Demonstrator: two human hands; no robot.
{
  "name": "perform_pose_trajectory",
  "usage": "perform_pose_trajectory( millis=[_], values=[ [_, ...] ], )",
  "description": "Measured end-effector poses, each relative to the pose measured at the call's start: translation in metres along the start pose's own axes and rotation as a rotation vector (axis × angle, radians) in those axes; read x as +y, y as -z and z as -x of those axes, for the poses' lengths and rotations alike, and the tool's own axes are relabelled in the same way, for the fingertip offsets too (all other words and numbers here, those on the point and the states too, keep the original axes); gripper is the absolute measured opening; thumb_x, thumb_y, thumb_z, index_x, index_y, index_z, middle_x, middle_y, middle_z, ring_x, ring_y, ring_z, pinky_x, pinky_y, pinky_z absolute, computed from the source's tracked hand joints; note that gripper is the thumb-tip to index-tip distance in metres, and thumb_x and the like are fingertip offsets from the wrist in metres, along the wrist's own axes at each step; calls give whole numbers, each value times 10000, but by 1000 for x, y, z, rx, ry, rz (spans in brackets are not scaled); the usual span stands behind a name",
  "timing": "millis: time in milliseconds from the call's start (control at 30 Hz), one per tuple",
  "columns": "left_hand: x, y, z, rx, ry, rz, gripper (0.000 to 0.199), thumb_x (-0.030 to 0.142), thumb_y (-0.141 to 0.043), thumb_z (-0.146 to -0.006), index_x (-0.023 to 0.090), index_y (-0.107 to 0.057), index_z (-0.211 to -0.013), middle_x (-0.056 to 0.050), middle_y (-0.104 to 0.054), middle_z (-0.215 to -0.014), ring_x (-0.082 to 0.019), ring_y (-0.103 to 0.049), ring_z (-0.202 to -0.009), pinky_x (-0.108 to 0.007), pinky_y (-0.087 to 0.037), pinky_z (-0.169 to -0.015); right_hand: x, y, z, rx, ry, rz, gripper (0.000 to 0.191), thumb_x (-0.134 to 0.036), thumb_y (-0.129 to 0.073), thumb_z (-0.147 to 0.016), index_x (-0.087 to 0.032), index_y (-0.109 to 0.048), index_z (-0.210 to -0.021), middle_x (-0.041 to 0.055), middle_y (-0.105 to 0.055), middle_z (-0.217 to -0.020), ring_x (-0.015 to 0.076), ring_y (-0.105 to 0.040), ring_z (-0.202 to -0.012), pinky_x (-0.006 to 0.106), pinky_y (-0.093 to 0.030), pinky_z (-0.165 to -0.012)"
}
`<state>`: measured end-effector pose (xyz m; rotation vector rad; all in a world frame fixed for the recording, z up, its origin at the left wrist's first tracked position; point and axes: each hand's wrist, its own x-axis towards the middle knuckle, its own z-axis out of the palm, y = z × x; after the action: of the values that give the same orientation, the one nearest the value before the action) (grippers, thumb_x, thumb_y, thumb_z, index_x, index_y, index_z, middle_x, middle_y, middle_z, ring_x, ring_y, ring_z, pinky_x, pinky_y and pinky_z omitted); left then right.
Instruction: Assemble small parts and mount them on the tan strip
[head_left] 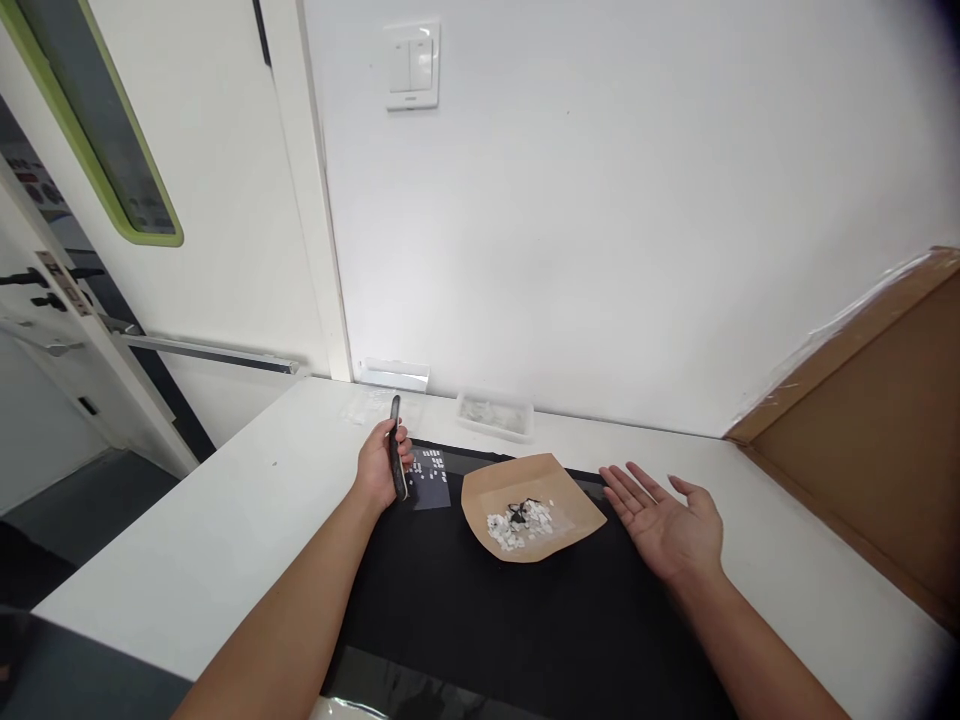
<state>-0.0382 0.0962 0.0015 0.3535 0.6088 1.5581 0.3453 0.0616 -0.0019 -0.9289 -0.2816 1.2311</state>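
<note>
My left hand (381, 468) is wrapped round a dark phone-like object (397, 450), held on edge above the left side of a black mat (495, 620). Just right of it lies a dark card (430, 490) with small white pieces on it. A brown paper tray (577, 508) sits on the mat between my hands, with a heap of small white pieces (506, 530) and some black strips (519, 513) in it. To the right of the tray, my right hand (667, 520) is palm up with its fingers stretched out, holding nothing.
Behind the mat, a clear plastic box (495, 416) stands on the white table (180, 540) near the wall. Another clear container (394, 376) and a plastic bag (367, 408) are at the back left. A brown board (862, 450) borders the right side.
</note>
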Motion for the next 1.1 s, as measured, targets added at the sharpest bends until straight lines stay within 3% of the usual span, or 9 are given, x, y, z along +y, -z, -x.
perform_pose_trajectory(
  millis=[200, 333, 467, 900, 1100],
  values=[
    [-15, -15, 14, -113, -16, -160, 225, 288, -753, -833, 173, -562, -858, 49, -499, -667, -58, -416, -474, -161, -337, -397, 3, -3, 0, -11, 15, 99, 289, -266, -526, -894, -126, -676, -1098, 187, -675, -1262, 275, -712, -1125, 285, -671, -674],
    [-22, -19, 21, -178, -38, -229, 300, 349, -778, -825, 190, -525, -843, 45, -513, -692, -66, -434, -505, -169, -351, -429, 6, -3, -2, 34, 55, 224, 131, -221, -646, -889, -179, -707, -996, 86, -731, -1080, 157, -735, -896, 171, -619, -599],
    [-27, -21, 26, -217, -36, -296, 274, 378, -751, -856, 186, -557, -884, 37, -524, -695, -71, -431, -513, -176, -352, -441, 11, -2, -2, 41, 86, 299, 158, -247, -830, -794, -198, -738, -912, 6, -719, -887, 97, -677, -714, 120, -574, -544],
    [-30, -20, 25, -221, -42, -368, 265, 387, -726, -871, 193, -551, -920, 47, -512, -694, -69, -425, -516, -176, -344, -451, 14, 6, -4, -12, 161, 405, 357, -284, -840, -771, -278, -758, -1118, -11, -695, -867, 84, -642, -690, 110, -550, -525],
    [-29, -20, 24, -209, -47, -381, 284, 399, -735, -861, 193, -545, -906, 49, -510, -691, -67, -428, -513, -177, -347, -449, 16, 6, -7, -21, 150, 447, 223, -276, -805, -791, -251, -803, -1012, 10, -671, -842, 99, -607, -673, 118, -547, -507]
  ],
)
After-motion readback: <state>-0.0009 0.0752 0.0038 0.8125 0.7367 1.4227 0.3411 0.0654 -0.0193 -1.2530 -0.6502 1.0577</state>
